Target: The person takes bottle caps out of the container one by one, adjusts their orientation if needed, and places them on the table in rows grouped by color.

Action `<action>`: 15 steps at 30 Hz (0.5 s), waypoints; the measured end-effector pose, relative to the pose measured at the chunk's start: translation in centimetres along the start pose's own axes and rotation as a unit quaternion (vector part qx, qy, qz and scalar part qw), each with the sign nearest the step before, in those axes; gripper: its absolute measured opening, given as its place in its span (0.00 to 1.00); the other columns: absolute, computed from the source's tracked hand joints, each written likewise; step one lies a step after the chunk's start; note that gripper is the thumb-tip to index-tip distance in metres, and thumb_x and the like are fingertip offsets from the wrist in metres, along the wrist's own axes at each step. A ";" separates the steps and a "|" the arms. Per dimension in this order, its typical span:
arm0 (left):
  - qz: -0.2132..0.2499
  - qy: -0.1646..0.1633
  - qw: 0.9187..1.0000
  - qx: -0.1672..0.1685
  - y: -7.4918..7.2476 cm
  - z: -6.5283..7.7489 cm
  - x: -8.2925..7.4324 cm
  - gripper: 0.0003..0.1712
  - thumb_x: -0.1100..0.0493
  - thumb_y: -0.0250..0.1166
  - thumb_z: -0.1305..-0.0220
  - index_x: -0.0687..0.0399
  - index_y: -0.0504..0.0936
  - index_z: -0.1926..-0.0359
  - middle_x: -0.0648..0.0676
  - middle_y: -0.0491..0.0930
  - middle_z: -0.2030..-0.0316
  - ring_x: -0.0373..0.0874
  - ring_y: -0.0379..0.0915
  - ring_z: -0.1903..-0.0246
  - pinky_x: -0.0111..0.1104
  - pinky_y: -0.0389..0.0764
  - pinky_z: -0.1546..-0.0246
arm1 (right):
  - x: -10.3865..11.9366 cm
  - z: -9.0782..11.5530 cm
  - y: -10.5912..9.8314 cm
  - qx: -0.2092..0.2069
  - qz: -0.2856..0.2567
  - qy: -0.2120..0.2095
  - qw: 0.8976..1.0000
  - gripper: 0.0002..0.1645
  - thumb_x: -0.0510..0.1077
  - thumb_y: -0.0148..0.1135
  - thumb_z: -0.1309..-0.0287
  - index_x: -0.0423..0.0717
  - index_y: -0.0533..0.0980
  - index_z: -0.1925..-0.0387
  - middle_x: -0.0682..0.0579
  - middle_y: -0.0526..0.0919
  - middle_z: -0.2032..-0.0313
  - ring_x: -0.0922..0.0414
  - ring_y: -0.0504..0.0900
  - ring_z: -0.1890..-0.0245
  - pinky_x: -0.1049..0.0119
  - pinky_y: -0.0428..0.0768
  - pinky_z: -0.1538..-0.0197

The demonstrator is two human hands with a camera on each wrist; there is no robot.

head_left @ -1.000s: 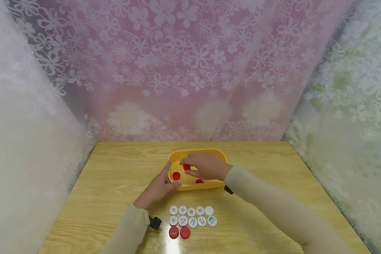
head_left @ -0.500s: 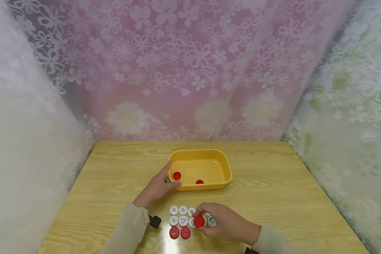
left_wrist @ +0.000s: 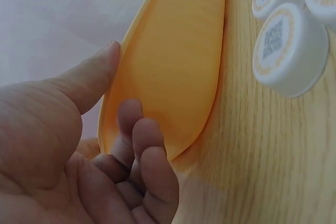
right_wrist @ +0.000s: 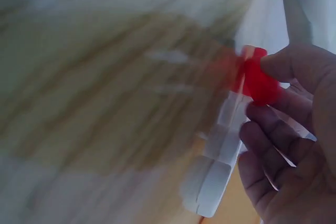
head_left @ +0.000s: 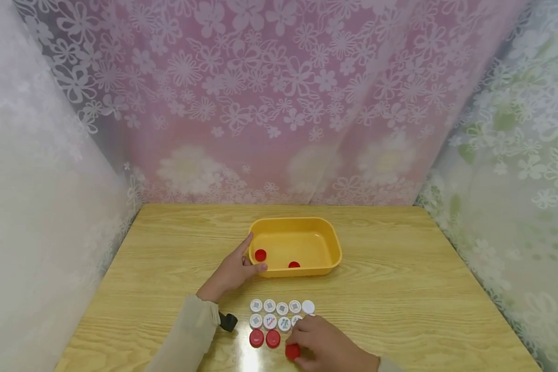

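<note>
My left hand point(head_left: 231, 270) grips the left end of a yellow plastic tub point(head_left: 299, 247), its thumb on the near rim. Two red bottle caps lie in the tub: one red cap point(head_left: 260, 255) at the left, another red cap point(head_left: 294, 264) partly hidden by the near wall. Between the thumb and fingers of my right hand point(head_left: 327, 343) is a red bottle cap point(head_left: 292, 352), also seen in the right wrist view as a red cap point(right_wrist: 260, 80). It is at the right of two red caps point(head_left: 264, 339) on the table. I cannot tell whether it touches the tabletop.
Two rows of white bottle caps point(head_left: 282, 308) lie between the tub and the red row; my right hand hides part of the second row. Wood-grain tabletop point(head_left: 176, 237) surrounds everything. A pink floral curtain point(head_left: 269, 103) hangs behind, with pale curtains at both sides.
My right hand has come out of the tub with a red cap, crossed over the white caps toward me and lowered to the right end of the red row. The left hand keeps its hold.
</note>
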State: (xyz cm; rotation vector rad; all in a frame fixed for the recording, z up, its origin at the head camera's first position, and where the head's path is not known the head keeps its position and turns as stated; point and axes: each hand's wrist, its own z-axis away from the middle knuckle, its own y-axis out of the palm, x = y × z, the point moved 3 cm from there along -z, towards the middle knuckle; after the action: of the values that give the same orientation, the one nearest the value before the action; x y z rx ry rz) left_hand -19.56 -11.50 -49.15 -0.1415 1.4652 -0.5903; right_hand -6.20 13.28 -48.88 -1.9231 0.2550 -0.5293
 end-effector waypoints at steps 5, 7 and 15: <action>-0.007 0.001 1.000 -0.004 0.0 0.0 0.0 0.61 0.46 0.76 0.38 0.38 0.45 0.16 0.51 0.72 0.79 0.42 0.62 0.81 0.33 0.66 0.77 | -0.1 0.2 0.0 0.020 0.015 0.013 1.000 0.14 0.46 0.78 0.50 0.58 0.82 0.61 0.66 0.78 0.64 0.70 0.72 0.65 0.83 0.68 0.57; -0.007 0.002 1.000 -0.005 0.0 0.0 0.0 0.61 0.46 0.76 0.38 0.38 0.45 0.16 0.51 0.72 0.79 0.42 0.62 0.81 0.33 0.66 0.77 | -0.1 0.1 -0.1 0.021 0.022 0.019 0.999 0.14 0.46 0.78 0.49 0.57 0.82 0.61 0.66 0.78 0.64 0.69 0.73 0.64 0.81 0.70 0.56; -0.003 0.000 1.000 -0.001 -0.1 0.2 -0.3 0.60 0.46 0.76 0.38 0.38 0.45 0.16 0.51 0.72 0.79 0.43 0.61 0.82 0.33 0.65 0.78 | 0.1 0.1 -0.5 0.025 0.035 0.029 0.999 0.11 0.48 0.75 0.43 0.59 0.81 0.59 0.66 0.77 0.64 0.69 0.72 0.64 0.77 0.72 0.57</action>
State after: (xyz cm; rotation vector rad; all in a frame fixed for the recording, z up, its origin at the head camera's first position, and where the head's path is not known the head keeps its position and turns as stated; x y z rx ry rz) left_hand -19.42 -11.48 -48.82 -0.1464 1.4648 -0.5935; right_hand -6.12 13.58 -48.45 -1.8444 0.3427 -0.5402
